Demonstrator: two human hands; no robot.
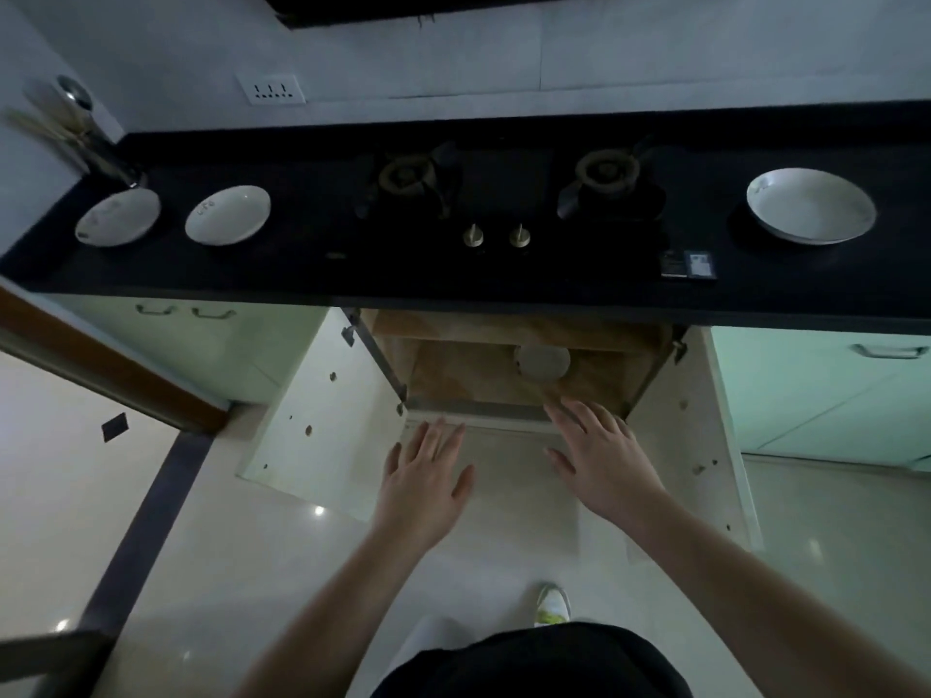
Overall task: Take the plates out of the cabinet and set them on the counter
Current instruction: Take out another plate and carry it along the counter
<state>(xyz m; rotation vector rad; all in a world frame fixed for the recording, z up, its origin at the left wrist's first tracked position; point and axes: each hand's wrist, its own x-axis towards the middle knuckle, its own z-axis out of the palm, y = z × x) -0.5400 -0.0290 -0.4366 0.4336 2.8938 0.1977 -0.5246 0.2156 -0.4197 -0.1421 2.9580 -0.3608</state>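
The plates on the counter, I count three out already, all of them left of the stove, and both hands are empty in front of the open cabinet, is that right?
Not quite. In the head view, three plates are out, but only two sit left of the stove; the third plate sits to its right. Both the left hand and right hand are empty before the open cabinet.

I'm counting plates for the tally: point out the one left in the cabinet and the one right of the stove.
plate in the cabinet (542,362), head view, its pale middle.
plate right of the stove (811,206), head view, its inner bowl.
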